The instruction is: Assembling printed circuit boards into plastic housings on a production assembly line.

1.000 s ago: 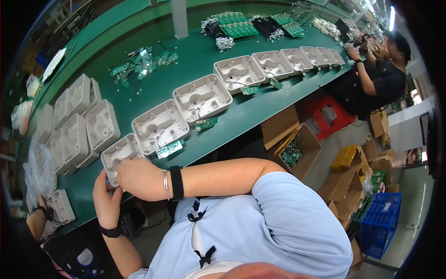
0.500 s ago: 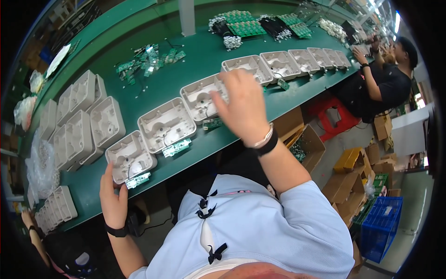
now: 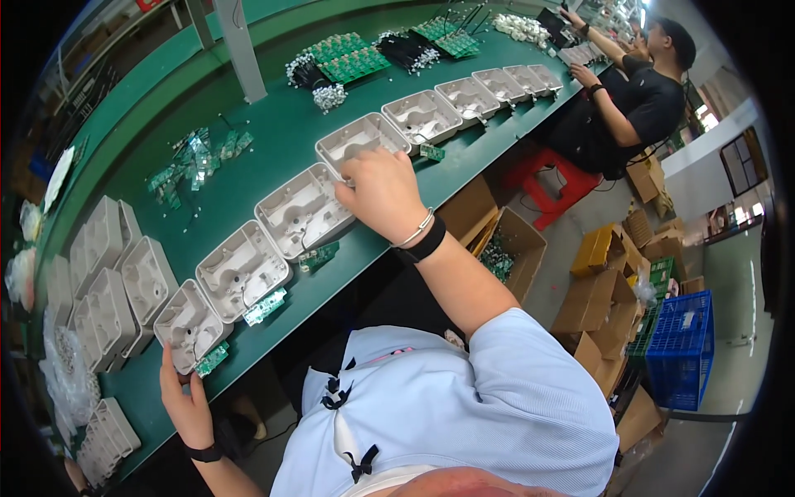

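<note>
A row of light grey plastic housings runs diagonally along the green table, with small circuit boards wired to several of them. My left hand (image 3: 187, 407) touches the outer corner of the nearest housing (image 3: 175, 319), its fingers stretched and thumb apart. A green circuit board (image 3: 212, 359) hangs beside that thumb. Farther along, my right hand (image 3: 383, 195) bends over the rims where the third housing (image 3: 290, 195) and the fourth housing (image 3: 356, 137) meet; its fingertips are partly hidden. The second housing (image 3: 228, 261) lies between my hands, a pale green board (image 3: 265, 306) at its front.
Stacked grey housings (image 3: 103, 311) stand at the left. Loose boards (image 3: 199, 161) and board panels (image 3: 352, 58) lie at the back. A co-worker (image 3: 638, 95) works at the far right near a red stool (image 3: 546, 186). Cardboard boxes (image 3: 604, 298) and a blue crate (image 3: 681, 348) are on the floor.
The view has shifted, so the row appears farther left and lower. My right hand's fingers have bent lower onto the housing rims. My left hand stays at the nearest housing.
</note>
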The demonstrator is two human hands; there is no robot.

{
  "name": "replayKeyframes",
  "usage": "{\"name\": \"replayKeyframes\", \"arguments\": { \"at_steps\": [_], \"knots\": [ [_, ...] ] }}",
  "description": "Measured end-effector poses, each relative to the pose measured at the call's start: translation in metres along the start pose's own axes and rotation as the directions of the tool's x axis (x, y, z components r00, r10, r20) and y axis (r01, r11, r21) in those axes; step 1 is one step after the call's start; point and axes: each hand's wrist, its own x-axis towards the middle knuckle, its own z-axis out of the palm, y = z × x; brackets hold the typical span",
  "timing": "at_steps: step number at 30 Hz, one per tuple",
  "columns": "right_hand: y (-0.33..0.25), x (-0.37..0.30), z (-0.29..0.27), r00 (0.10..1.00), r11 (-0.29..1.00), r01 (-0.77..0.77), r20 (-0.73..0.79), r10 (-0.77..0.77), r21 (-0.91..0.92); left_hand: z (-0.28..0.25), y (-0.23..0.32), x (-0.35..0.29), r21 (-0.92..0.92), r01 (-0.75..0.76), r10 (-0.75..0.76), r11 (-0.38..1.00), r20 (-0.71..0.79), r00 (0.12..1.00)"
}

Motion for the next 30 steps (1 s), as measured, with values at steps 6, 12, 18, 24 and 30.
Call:
{"name": "replayKeyframes", "arguments": {
  "at_steps": [6,12,18,24,30],
  "knots": [
    [0.019,0.002,-0.012,0.999,0.999,0.029,0.037,-0.029,-0.013,0.003,0.014,0.007,-0.048,-0.027,0.03,0.998,0.068,0.997],
    [0.053,0.008,-0.021,0.997,0.997,0.012,0.078,-0.006,-0.081,0.01,0.036,0.011,-0.136,-0.028,0.052,0.99,0.174,0.983],
    [0.07,0.023,-0.026,0.988,0.997,-0.001,0.155,0.012,-0.074,0.023,0.043,0.022,-0.264,-0.026,0.089,0.964,0.232,0.969],
    [0.091,0.017,-0.03,0.988,0.995,-0.083,0.126,0.09,-0.063,0.04,0.046,0.033,-0.235,-0.064,0.116,0.97,0.216,0.97],
    [0.089,0.002,-0.062,0.994,0.992,0.112,0.008,-0.112,0.05,0.01,0.046,0.06,-0.208,-0.068,0.129,0.976,0.296,0.947]
  ]
}}
